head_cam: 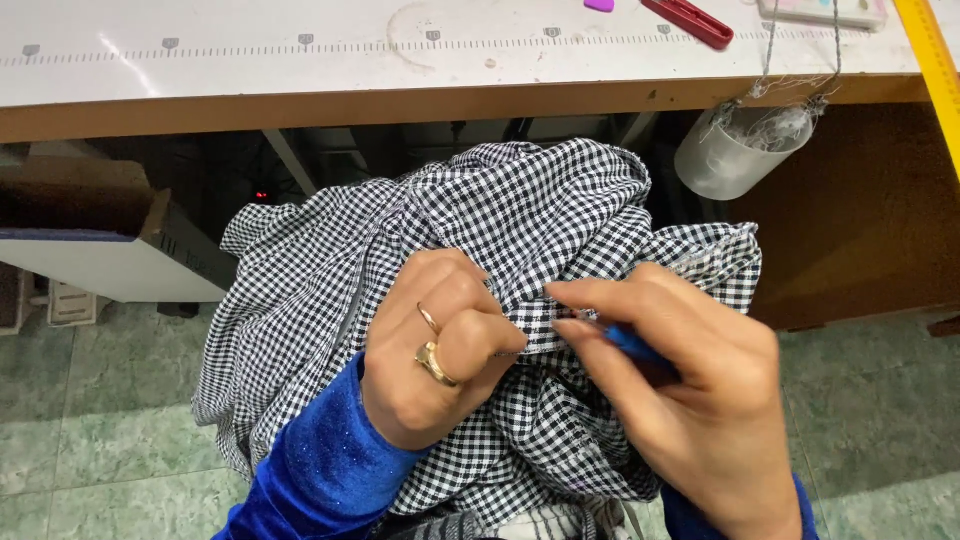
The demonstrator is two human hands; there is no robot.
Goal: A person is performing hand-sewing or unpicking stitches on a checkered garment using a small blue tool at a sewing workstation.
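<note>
Left hand (440, 350): fingers curled tight, pinching a fold of the black-and-white gingham cloth (480, 230); two gold rings on them. Right hand (690, 400): thumb and forefinger closed on a small blue-handled tool (628, 343), its tip set to the same fold; tip itself hidden. Cloth lies bunched in the lap, below the edge of the white worktable with a printed ruler strip (300, 60). A clear plastic cup of thread scraps (735, 150) hangs off that edge. Red clip (688, 20) on the tabletop.
</note>
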